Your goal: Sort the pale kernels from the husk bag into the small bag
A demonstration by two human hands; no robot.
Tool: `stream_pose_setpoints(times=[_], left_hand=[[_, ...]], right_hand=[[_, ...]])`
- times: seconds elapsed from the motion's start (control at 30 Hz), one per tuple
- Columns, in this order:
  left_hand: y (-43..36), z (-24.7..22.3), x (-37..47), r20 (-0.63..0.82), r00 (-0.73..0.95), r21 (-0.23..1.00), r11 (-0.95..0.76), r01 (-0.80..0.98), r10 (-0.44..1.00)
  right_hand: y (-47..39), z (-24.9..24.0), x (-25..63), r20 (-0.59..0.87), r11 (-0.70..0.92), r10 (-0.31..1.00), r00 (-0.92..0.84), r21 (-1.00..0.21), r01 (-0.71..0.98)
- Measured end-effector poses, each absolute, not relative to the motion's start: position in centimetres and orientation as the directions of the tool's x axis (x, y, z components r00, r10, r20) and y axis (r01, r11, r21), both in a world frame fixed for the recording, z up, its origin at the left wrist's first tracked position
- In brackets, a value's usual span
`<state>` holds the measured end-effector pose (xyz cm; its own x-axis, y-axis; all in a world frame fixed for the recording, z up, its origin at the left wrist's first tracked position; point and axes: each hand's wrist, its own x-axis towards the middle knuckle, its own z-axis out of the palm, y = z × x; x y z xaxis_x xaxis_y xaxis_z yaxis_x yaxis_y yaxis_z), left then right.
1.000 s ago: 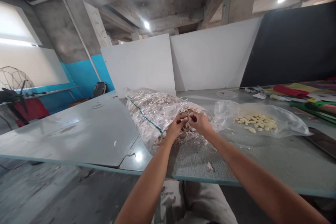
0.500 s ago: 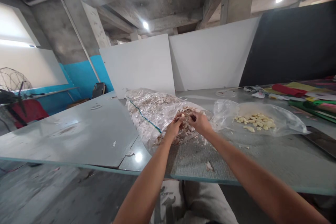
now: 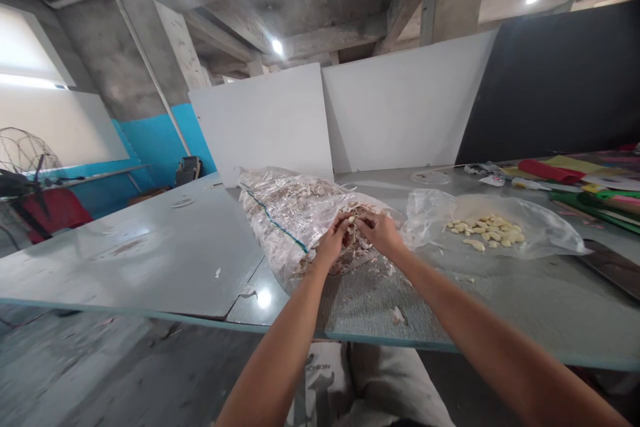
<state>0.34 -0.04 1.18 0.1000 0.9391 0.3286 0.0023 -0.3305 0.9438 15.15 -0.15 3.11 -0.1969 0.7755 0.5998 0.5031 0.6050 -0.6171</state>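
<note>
A pale garlic clove [image 3: 351,219] is pinched in the fingertips of my left hand [image 3: 331,244]. My right hand [image 3: 383,232] meets it from the other side, its thumb and fingers closed at the clove. Directly beneath both hands lies a heap of dry garlic skins [image 3: 359,247], at the mouth of a large clear plastic bag [image 3: 285,213] full of skins, with a blue-green line across it. To the right, peeled garlic cloves [image 3: 493,230] rest on a second clear plastic bag [image 3: 545,230].
The grey table [image 3: 165,267] has scattered skin scraps, one piece [image 3: 398,315] near its front edge. A dark flat object [image 3: 613,270] lies at the right, below coloured sheets [image 3: 555,172]. A round clear lid [image 3: 430,177] sits farther back, before white panels [image 3: 400,107].
My right hand has moved slightly left, bringing its fingertips from apart to against the clove. My left hand stays almost in place, still pinching it.
</note>
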Motion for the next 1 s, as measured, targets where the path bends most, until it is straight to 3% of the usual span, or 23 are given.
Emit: stream_pose_setpoints(times=[0.17,0.37,0.53,0.8,1.0], left_hand=[[-0.3,1.4,0.3,0.381,0.116,0.914,-0.393,0.102,0.917],[-0.3,1.3,-0.3,0.418,0.036,0.872,-0.412,0.266,0.908],[0.0,1.2,-0.3,0.39,0.021,0.895,-0.385,0.227,0.92],[0.1,0.8,-0.4,0.449,-0.033,0.831,-0.403,0.382,0.893],[1.0,0.1,-0.4,0.479,0.008,0.828,-0.454,0.329,0.878]], right_hand=[[-0.1,3.1,15.1,0.555,0.585,0.806,-0.208,-0.69,0.425],[0.3,2.6,15.2,0.574,0.604,0.789,-0.217,-0.664,0.441],[0.4,2.5,15.2,0.543,0.577,0.814,-0.209,-0.71,0.403],[0.2,2.8,15.2,0.588,0.608,0.782,-0.208,-0.644,0.464],[1.0,2.3,15.0,0.569,0.587,0.799,-0.196,-0.666,0.46]])
